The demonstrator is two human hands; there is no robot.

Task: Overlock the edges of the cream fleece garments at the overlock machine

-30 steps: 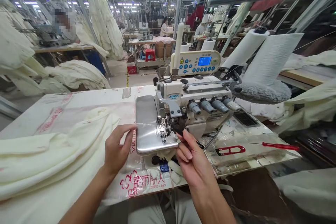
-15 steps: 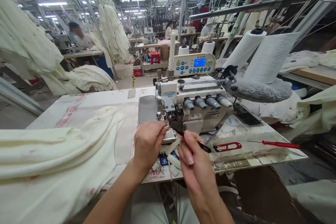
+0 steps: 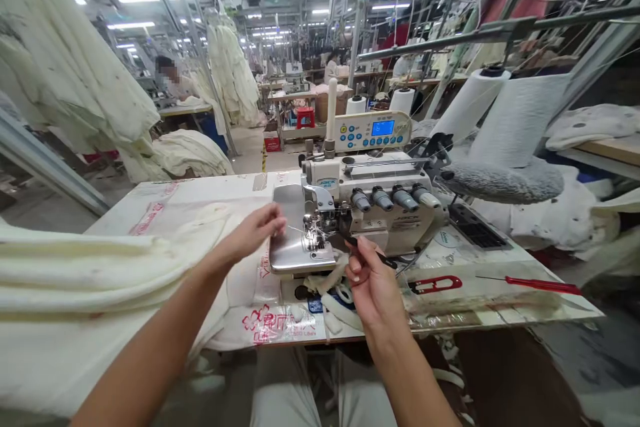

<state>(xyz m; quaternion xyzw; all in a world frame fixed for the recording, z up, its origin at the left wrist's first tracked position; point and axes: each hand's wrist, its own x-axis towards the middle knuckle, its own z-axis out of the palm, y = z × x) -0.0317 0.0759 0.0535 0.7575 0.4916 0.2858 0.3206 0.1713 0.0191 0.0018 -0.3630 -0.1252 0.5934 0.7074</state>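
My left hand [image 3: 257, 230] is over the left edge of the metal plate [image 3: 287, 247] of an overlock sewing machine [image 3: 370, 193], fingers drawn together. A thin white thread [image 3: 296, 227] runs from its fingertips towards the presser foot [image 3: 314, 233]. In my right hand [image 3: 371, 280] is a pair of black tweezers [image 3: 388, 261], gripped between thumb and fingers, with the tips pointing at the machine's needle area. Under the plate's front edge lie cream fabric strips [image 3: 336, 310]. Cream fabric [image 3: 100, 280] is heaped to the left of my left hand.
Red thread snips [image 3: 437, 284] and a red screwdriver [image 3: 543, 285] lie on the table's right side. Large white thread cones [image 3: 527, 120] stand behind the machine. Cream garments [image 3: 75, 60] hang at the left. A person [image 3: 175, 83] sits at another table further back.
My left hand has moved left, from the presser foot to the plate's left edge, drawing the thread. My right hand still holds the tweezers near the needle area. The camera view has shifted slightly.
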